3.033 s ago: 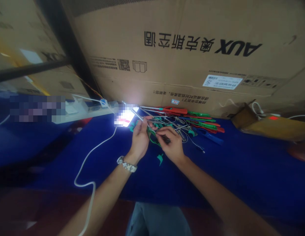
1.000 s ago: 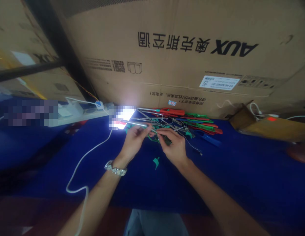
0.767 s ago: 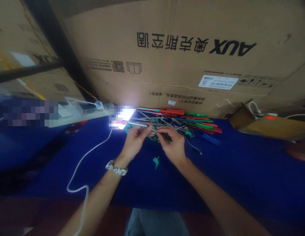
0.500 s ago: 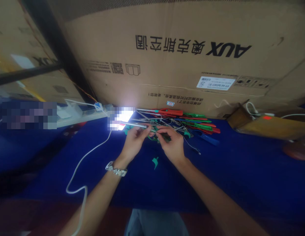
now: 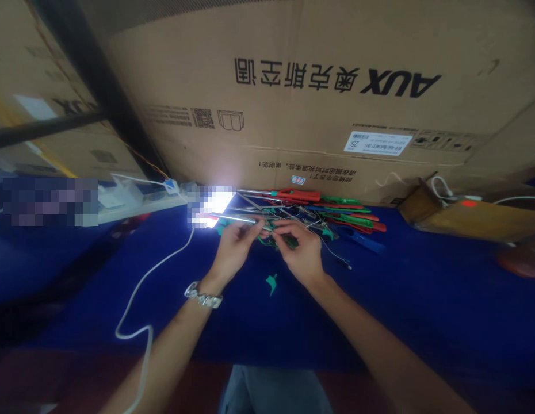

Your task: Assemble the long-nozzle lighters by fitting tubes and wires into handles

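A thin metal tube (image 5: 236, 218) points left from my left hand (image 5: 235, 247), which is closed round its right end. My right hand (image 5: 301, 247) is closed in a pinch beside that end, fingertips almost touching those of the left; the small part between them is too small to make out. Behind both hands lies a pile of long-nosed lighter parts: red handle shells (image 5: 295, 195), green handle shells (image 5: 351, 219), metal rods and thin white wires. A small green trigger-shaped piece (image 5: 271, 284) lies on the blue cloth in front of my hands.
A bright, partly pixelated screen (image 5: 218, 204) stands left of the pile. A white cable (image 5: 142, 282) runs across the blue cloth (image 5: 185, 339) beside my left arm. Large cardboard (image 5: 302, 126) rises behind. At left is a power strip (image 5: 159, 202), at right an open box (image 5: 478, 221).
Hardly anything differs. Both hands keep their places at the tube's end, and the view has shifted very slightly.
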Demonstrator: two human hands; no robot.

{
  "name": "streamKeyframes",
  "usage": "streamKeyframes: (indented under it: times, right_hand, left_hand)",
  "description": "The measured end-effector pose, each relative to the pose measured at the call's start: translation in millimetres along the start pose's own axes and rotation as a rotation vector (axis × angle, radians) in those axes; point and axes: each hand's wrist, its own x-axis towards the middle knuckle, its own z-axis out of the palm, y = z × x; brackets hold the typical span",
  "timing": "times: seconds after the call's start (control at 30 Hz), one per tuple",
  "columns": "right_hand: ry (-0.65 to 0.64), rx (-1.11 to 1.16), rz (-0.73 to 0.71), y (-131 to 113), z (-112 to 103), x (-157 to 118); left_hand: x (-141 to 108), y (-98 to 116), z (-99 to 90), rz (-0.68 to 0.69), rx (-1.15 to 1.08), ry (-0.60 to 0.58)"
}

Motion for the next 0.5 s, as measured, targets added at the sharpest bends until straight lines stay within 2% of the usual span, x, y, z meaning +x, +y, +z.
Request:
streamKeyframes:
  times: [0.13, 0.33, 0.4, 0.5]
  right_hand:
    - [-0.03, -0.035, -0.003, -2.2, -1.0, -0.4]
    - [-0.12, -0.19, -0.127, -5.9, -5.7, -0.6]
    - [-0.112, -0.116, -0.082, -4.8, -4.9, -0.9]
    - [-0.1, 0.111, 0.1, 0.8, -0.8, -2.0]
  left_hand:
    - [0.7, -1.1, -1.2, 0.018, 0.053, 0.028]
    - [1.7, -1.4, -1.6, 0.116, 0.139, 0.073]
    - [1.6, 0.0, -1.4, 0.14, 0.161, 0.079]
    - [1.3, 1.9, -1.0, 0.149, 0.18, 0.073]
